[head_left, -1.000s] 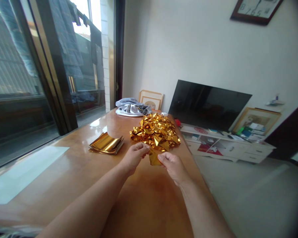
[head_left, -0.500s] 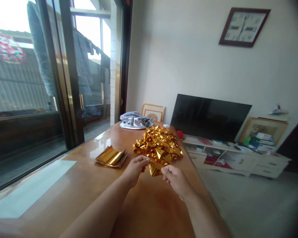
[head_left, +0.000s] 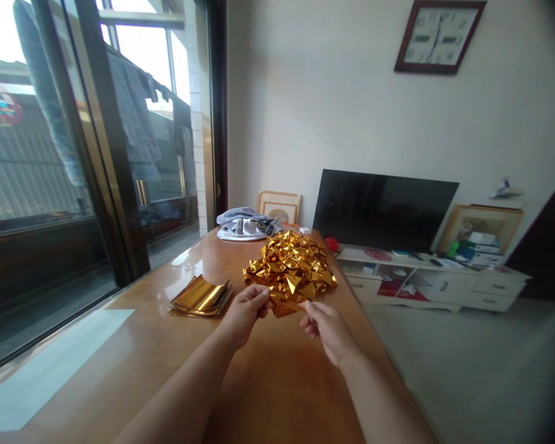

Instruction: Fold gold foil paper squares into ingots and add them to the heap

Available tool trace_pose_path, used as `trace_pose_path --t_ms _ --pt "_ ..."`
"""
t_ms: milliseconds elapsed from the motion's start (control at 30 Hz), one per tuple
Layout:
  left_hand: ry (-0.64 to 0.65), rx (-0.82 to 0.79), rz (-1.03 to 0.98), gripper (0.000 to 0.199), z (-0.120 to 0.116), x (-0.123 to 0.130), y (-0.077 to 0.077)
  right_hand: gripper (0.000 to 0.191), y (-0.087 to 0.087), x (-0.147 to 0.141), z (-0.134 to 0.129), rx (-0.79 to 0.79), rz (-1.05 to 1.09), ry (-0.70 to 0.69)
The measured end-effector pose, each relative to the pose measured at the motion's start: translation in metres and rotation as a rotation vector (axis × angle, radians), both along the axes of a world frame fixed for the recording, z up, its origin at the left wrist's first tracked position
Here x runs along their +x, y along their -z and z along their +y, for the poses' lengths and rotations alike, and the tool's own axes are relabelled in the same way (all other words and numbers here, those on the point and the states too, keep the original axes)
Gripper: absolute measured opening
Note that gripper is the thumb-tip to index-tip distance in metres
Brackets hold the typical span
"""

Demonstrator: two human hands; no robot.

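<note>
Between my two hands is a piece of folded gold foil paper (head_left: 285,307), pinched at both ends. My left hand (head_left: 250,311) grips its left corner between thumb and fingers. On the other end, my right hand (head_left: 324,327) is closed with thumb against forefinger. Just beyond the hands rises a heap of folded gold foil pieces (head_left: 292,262), shiny and pointed. To the left of my left hand lies a stack of flat gold foil sheets (head_left: 201,296), slightly curled at the edges.
The wooden table (head_left: 176,364) carries folded grey-white clothing (head_left: 245,225) and a framed picture (head_left: 280,206) at its far end. A pale sheet (head_left: 60,370) lies along the left edge. Right of the table stand a low white cabinet (head_left: 448,287) and a television (head_left: 383,209).
The foil piece now looks flatter and more stretched out between my hands, its lower point less visible. Both hands stay pinched on it. The camera view has shifted slightly.
</note>
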State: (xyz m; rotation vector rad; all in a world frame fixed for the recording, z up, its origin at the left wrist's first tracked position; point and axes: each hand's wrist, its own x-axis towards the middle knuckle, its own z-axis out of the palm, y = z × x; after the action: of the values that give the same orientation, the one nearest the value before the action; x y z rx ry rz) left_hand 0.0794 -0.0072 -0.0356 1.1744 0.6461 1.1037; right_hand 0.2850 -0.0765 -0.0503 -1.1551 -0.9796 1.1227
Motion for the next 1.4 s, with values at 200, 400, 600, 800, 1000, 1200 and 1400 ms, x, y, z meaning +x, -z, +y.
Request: trace_pose_path --t_ms 200,400,600,800,1000,1200,1400 --pt "0.031 0.031 0.0 0.033 -0.001 0.0 -0.003 0.044 0.0 -0.002 0.002 -0.013 0.137 -0.026" --pt "0.064 0.055 -0.009 0.028 -0.001 0.0 -0.003 0.04 -0.003 -0.002 0.0 0.022 0.143 -0.05" --pt "0.066 0.011 -0.033 0.028 -0.004 0.002 -0.005 0.039 -0.005 -0.003 -0.002 0.062 0.094 -0.03" --pt "0.018 0.033 0.008 0.03 -0.007 0.005 -0.004 0.034 -0.007 -0.004 -0.004 0.067 0.049 -0.008" --pt "0.014 0.04 0.037 0.03 -0.003 0.004 0.0 0.033 -0.008 -0.002 -0.004 0.03 -0.002 0.055" --pt "-0.006 -0.046 -0.006 0.032 -0.002 0.004 0.003 0.033 -0.012 -0.006 -0.007 0.088 -0.037 0.025" --pt "0.038 -0.109 -0.011 0.034 -0.003 0.006 0.005 0.028 -0.006 -0.01 -0.005 0.157 -0.075 -0.019"
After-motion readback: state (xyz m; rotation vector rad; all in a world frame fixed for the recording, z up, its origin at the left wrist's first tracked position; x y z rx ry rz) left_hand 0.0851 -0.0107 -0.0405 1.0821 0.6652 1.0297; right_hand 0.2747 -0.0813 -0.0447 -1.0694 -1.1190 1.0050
